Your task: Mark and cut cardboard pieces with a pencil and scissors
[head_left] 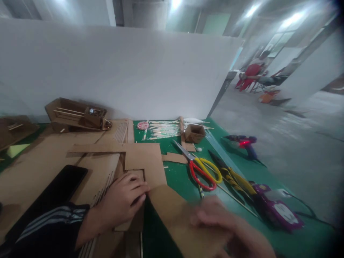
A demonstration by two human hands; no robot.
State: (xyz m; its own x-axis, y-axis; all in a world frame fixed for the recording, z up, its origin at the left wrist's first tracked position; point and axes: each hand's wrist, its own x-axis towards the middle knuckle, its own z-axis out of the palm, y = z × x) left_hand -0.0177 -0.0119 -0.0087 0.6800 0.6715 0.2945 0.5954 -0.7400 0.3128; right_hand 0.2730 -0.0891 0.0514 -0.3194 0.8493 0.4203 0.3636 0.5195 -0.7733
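My left hand lies over a cut-out brown cardboard sheet, its fingers bent and held together with the tips at the sheet's corner. A wide cardboard strip runs from those fingertips toward me. My right hand, smeared by motion, grips the strip's near part with the thumb on top. Whether the strip joins the cut-out sheet is hard to see. Scissors with red and yellow handles lie just beyond my right hand, blades partly spread. Beneath my left hand are more cardboard pieces.
A black phone rests on cardboard at left. Behind stands a cardboard model with sticks. On the green table lie wrapped sticks, a small cardboard box, black-yellow pliers, a purple device and a glue gun. People sit far right.
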